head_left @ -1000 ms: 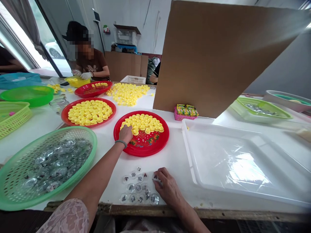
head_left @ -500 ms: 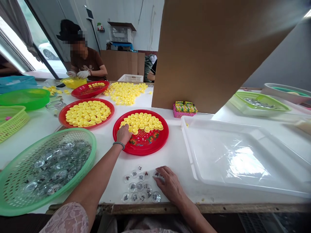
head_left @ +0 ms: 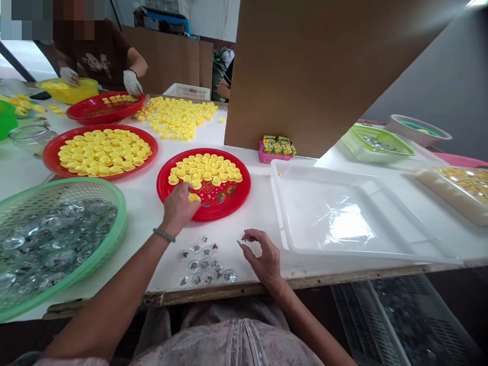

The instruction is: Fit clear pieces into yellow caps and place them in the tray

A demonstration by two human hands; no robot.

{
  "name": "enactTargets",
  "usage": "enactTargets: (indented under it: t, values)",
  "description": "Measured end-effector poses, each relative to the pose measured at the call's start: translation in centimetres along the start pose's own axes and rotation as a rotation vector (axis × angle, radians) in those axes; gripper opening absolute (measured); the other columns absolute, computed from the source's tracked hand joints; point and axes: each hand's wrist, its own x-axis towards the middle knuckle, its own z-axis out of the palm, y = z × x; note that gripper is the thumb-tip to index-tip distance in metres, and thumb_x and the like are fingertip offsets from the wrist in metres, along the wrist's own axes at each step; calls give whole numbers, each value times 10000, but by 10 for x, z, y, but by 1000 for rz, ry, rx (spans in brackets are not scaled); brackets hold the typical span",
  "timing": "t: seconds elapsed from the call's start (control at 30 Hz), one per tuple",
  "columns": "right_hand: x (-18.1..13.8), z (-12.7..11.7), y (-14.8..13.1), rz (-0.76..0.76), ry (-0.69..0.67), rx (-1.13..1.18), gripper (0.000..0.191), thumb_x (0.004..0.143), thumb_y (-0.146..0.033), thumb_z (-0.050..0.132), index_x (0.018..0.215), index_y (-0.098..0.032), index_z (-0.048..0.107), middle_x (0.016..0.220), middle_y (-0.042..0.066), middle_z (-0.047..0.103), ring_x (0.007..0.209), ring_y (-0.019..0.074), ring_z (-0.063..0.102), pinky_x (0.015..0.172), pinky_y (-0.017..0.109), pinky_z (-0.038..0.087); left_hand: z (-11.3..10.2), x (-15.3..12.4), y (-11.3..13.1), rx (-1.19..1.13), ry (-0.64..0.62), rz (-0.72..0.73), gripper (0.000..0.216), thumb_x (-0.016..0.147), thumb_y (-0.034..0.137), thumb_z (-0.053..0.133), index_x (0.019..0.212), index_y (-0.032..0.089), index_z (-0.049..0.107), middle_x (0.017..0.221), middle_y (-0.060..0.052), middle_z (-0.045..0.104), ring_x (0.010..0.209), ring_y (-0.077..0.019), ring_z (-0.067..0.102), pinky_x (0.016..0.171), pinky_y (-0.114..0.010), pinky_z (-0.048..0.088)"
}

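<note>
My left hand (head_left: 178, 207) is over the near edge of a red plate (head_left: 229, 201), fingers closed on a small yellow cap (head_left: 194, 197). More yellow caps (head_left: 208, 170) cover the far half of that plate. On the right, my right hand (head_left: 263, 256) is just above the white table, thumb and forefinger pinching a small clear disc (head_left: 244, 237) with a dark printed figure. Several similar clear discs (head_left: 205, 264) lie between my forearms, near the table's front edge.
Left stand a green basket (head_left: 120, 213) of clear pieces and a red plate (head_left: 49, 155) of caps. A white tray (head_left: 280, 223) lies right, behind it a pink basket (head_left: 267, 158) of small packets. A cardboard panel (head_left: 297, 76) rises ahead. A gloved co-worker (head_left: 131, 81) works back left.
My left hand has drawn back towards me with a yellow cap. My right hand has raised a clear disc off the table. The view has tipped down and shifted right.
</note>
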Motion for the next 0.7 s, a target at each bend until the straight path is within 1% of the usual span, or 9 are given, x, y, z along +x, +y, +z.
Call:
enactTargets:
  t: [0.07,0.13,0.2,0.27,0.37,0.43,0.53,0.63,0.7]
  values:
    - [-3,-5,-7,11,9,5,286,789,-134,620,1054,-215,549,886,14,617,789,130,580,753,284,493,2,-34,22,-93,-53,153,293,748,229,599,1035,186,552,949,-57,584,829,-209,578,719,-293,458]
    - [-6,-8,-12,24,22,25,311,786,-135,629,1072,-216,539,895,15,615,793,129,580,762,287,495,13,-63,41,-175,-152,307,297,755,176,571,1052,184,552,972,-58,580,849,-201,572,736,-283,461]
    - [-8,-11,-15,21,25,38,336,782,-133,636,1090,-218,530,907,18,615,799,131,579,770,291,495,31,-82,53,-204,-225,385,316,742,124,553,1056,166,552,977,-69,580,898,-211,563,793,-294,457]
    - [-10,-14,-15,3,19,28,341,779,-127,638,1089,-220,533,907,20,619,803,133,576,772,294,494,47,-90,57,-189,-264,398,312,732,100,551,1040,146,563,961,-82,577,912,-225,557,809,-309,455]
    - [-11,-21,-13,-8,20,-12,325,779,-125,641,1073,-222,543,890,18,625,791,133,575,759,292,494,56,-90,55,-189,-282,396,317,745,121,579,1062,123,577,968,-100,581,922,-242,553,806,-325,454]
    - [-12,-24,-12,-9,33,-34,319,783,-127,640,1072,-225,546,881,17,628,780,134,576,745,291,497,49,-90,53,-270,-275,381,335,776,165,589,1108,122,576,993,-102,591,924,-238,556,811,-322,445]
    - [-14,-24,-10,-47,41,-37,340,786,-126,639,1093,-233,540,890,24,632,791,141,585,742,295,507,28,-97,56,-554,-302,227,254,849,282,550,1057,162,631,965,-68,624,815,-189,578,734,-278,446]
    - [-16,-17,-8,-112,17,-33,400,793,-128,631,1159,-242,515,946,47,623,843,156,594,766,305,516,14,-106,62,-854,-479,63,240,849,373,553,899,185,694,876,-34,663,770,-172,582,695,-249,434]
    - [-16,-13,-7,-129,-35,-53,433,813,-141,611,1214,-250,492,996,66,607,883,165,593,783,313,518,12,-110,64,-949,-589,-11,252,827,389,578,813,170,703,773,-23,663,726,-169,569,670,-246,417]
